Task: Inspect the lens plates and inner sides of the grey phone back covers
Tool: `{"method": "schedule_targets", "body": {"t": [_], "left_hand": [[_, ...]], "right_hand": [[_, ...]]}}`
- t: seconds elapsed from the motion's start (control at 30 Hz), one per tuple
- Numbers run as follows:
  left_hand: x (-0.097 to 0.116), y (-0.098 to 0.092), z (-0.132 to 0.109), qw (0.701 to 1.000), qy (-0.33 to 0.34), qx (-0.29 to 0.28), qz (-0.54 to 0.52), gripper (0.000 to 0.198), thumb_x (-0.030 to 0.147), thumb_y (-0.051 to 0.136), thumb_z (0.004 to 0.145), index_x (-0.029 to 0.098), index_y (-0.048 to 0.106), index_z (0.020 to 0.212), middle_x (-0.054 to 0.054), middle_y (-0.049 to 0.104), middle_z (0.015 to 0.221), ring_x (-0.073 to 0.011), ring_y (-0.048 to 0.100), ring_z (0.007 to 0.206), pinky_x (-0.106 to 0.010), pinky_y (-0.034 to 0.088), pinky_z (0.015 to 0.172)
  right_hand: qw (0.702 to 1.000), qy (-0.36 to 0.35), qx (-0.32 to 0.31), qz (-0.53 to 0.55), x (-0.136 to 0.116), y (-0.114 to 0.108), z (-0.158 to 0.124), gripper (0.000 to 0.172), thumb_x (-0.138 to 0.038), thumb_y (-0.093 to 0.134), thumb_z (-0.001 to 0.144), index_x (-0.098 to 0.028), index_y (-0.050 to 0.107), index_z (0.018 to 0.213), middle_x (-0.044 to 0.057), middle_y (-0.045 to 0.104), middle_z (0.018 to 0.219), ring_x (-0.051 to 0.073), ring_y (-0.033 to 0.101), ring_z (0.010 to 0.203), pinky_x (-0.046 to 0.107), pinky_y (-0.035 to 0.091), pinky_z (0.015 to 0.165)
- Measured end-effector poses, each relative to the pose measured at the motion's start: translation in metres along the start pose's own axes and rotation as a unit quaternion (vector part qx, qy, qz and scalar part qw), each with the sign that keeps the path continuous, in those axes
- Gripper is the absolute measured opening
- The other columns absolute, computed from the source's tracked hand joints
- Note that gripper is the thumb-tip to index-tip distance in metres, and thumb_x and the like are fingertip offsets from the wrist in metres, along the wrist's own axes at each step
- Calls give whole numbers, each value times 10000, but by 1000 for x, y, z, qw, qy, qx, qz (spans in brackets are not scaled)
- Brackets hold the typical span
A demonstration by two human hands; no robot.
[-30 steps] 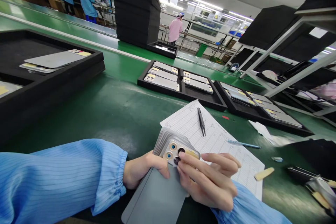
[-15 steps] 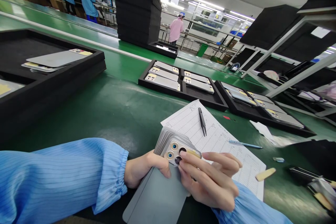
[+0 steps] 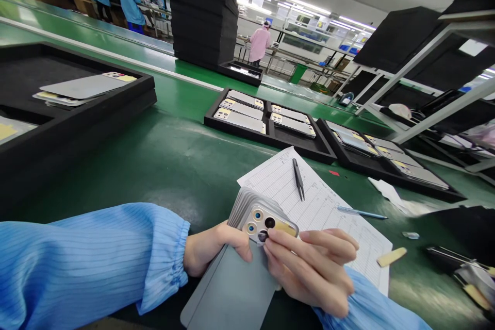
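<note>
Left hand [image 3: 216, 250] grips a stack of phone backs [image 3: 247, 247] from the left; right hand [image 3: 309, 268] curls its fingertips [image 3: 275, 240] onto the top one's camera corner, near bench [image 3: 162, 160] edge.

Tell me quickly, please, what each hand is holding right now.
Left hand: closed around the stack of phone back covers.
Right hand: closed on the same stack, fingertips at the camera block.

Green bench [image 3: 162, 165] with black trays [image 3: 232, 130], sheet [image 3: 328, 206], perhaps tape [image 3: 391, 257].
</note>
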State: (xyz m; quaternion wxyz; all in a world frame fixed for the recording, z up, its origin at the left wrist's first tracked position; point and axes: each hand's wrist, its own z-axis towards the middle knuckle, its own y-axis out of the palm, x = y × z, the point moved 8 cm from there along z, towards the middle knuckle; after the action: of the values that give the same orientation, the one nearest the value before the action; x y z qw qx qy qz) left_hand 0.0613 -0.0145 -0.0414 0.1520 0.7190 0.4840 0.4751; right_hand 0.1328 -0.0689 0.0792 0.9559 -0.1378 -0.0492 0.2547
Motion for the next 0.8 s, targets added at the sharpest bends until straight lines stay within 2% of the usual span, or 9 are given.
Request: {"method": "schedule_targets", "body": {"t": [0.13,0.3,0.43,0.6,0.67,0.8], "left_hand": [[2,2,-1,1000,5,-10,1,346,136,509,440,108,610,770,-16,593,531,-120,517,503,-221,360,508],[3,5,-3,1000,8,-18,6,373,137,479,476,94,617,820,-12,603,535,-123,546,535,-206,378,513],[4,3,-4,1000,12,-2,19,371,144,460,508,91,624,837,-4,617,554,-110,540,517,-219,414,547],[4,3,-6,1000,15,3,20,360,120,433,538,107,637,834,-8,628,561,-110,548,524,-219,419,558],[3,5,-6,1000,5,-15,19,358,127,440,523,102,645,815,-20,630,557,-123,556,526,-221,413,547],[0,18,-5,995,-16,-93,28,327,135,433,556,91,658,789,-54,655,618,-148,587,587,-247,419,616]], "right_hand": [[1000,11,-27,2,1,5,2,139,-192,655,694,-224,647,559,-62,696,569,152,491,599,324,297,546],[995,46,-84,10,5,11,4,94,-160,653,663,-201,634,580,8,737,742,270,619,813,370,313,619],[989,28,-142,4,5,15,6,89,-135,647,637,-215,626,605,26,728,844,313,608,923,407,319,684],[984,9,-177,12,4,17,6,115,-102,635,633,-215,614,625,29,723,849,308,603,935,394,324,680],[985,30,-168,31,8,16,5,115,-102,626,649,-215,611,657,21,721,833,298,605,926,400,337,697],[977,116,-154,86,24,18,-1,150,-79,590,685,-214,594,751,24,706,819,279,594,920,439,360,751]]}}
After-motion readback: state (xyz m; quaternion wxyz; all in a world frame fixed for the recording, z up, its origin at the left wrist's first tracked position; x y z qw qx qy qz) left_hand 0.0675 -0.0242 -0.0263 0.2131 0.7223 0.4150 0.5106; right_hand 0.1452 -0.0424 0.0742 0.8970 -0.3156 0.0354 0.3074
